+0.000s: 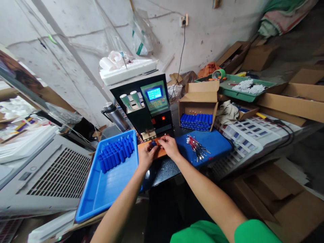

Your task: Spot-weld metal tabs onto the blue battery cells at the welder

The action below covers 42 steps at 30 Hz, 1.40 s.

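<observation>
The left grip (146, 156), a bare hand, appears to be grasping a small, dark-blue, plastic-looking cylinder (153, 143) on the flat orange block (160, 154); the right grip (169, 145) has its fingertips bunched beside it, and whether they pinch anything is hidden. The cylinder looks stiff, fairly dense for its size, and smooth enough to roll or slip, so holding its sides between thumb and fingertips should suit it, ends left free. Just behind stands the black boxy machine with a lit screen (154, 94). To the right, thin red-and-black wires (196, 147) look light, limp and prone to tangling, best taken mid-bundle; to the left, similar blue cylinders (115, 153) stand in the shallow blue plastic tray (87, 206).
</observation>
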Each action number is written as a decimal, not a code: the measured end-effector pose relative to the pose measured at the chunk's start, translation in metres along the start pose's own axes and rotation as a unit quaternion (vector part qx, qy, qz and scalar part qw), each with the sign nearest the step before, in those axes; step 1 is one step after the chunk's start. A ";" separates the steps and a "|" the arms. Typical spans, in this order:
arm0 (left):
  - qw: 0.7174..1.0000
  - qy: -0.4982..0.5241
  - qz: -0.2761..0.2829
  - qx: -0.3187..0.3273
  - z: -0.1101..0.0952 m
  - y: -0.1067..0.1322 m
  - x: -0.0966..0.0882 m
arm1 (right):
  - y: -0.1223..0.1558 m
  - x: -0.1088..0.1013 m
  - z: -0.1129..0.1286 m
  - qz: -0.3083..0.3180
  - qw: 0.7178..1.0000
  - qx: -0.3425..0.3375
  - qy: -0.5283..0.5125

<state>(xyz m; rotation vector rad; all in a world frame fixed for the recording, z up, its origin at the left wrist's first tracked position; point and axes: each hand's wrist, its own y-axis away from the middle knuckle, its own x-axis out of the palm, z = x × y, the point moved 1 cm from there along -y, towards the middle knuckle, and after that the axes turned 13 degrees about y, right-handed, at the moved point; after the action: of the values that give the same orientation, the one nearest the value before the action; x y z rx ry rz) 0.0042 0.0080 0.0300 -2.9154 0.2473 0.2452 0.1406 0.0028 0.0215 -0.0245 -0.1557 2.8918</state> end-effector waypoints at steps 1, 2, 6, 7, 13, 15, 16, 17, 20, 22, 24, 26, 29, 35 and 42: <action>1.000 -0.005 -0.003 -0.002 -0.001 0.001 0.000 | 0.000 0.001 0.000 0.000 1.000 -0.009 0.008; 1.000 -0.011 -0.005 -0.002 -0.001 0.001 0.000 | -0.001 0.002 0.001 0.002 1.000 -0.017 0.015; 1.000 -0.021 -0.012 0.010 -0.002 0.002 0.000 | -0.005 0.007 -0.001 0.012 0.998 -0.039 0.041; 1.000 -0.022 -0.014 0.014 -0.001 0.002 0.000 | -0.006 0.008 -0.002 0.012 0.998 -0.040 0.051; 0.999 -0.036 -0.026 0.026 -0.001 0.002 0.000 | -0.010 0.012 -0.006 -0.001 0.993 -0.035 0.115; 0.999 -0.032 -0.027 0.028 -0.003 0.002 0.001 | -0.010 0.012 -0.005 0.002 0.992 -0.039 0.121; 0.999 -0.029 -0.027 0.030 -0.003 0.002 0.001 | -0.010 0.012 -0.003 0.004 0.992 -0.040 0.123; 0.999 -0.025 -0.027 0.031 -0.004 0.002 0.001 | -0.010 0.012 -0.002 0.005 0.991 -0.041 0.125; 0.999 -0.016 -0.026 0.030 -0.005 0.002 0.002 | -0.009 0.012 0.003 0.009 0.991 -0.043 0.126; 0.999 -0.011 -0.027 0.028 -0.005 0.002 0.002 | -0.009 0.012 0.005 0.013 0.991 -0.044 0.126; 0.999 -0.007 -0.026 0.028 -0.005 0.002 0.001 | -0.009 0.012 0.005 0.016 0.991 -0.048 0.126; 0.999 -0.005 -0.025 0.029 -0.005 0.002 0.001 | -0.009 0.012 0.005 0.017 0.990 -0.051 0.130; 0.999 -0.001 -0.026 0.031 -0.004 0.002 0.001 | -0.009 0.012 0.004 0.013 0.989 -0.050 0.139; 0.999 0.003 -0.022 0.040 0.001 0.001 0.000 | -0.007 0.011 0.005 0.018 0.987 -0.044 0.156; 0.999 0.001 -0.020 0.050 0.001 0.001 -0.001 | -0.008 0.012 0.001 0.017 0.988 -0.050 0.148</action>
<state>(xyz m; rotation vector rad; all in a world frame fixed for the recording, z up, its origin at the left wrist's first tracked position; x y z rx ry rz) 0.0032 0.0071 0.0286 -2.8180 0.1962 0.2167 0.1312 0.0133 0.0233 -0.4747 -0.2457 2.8692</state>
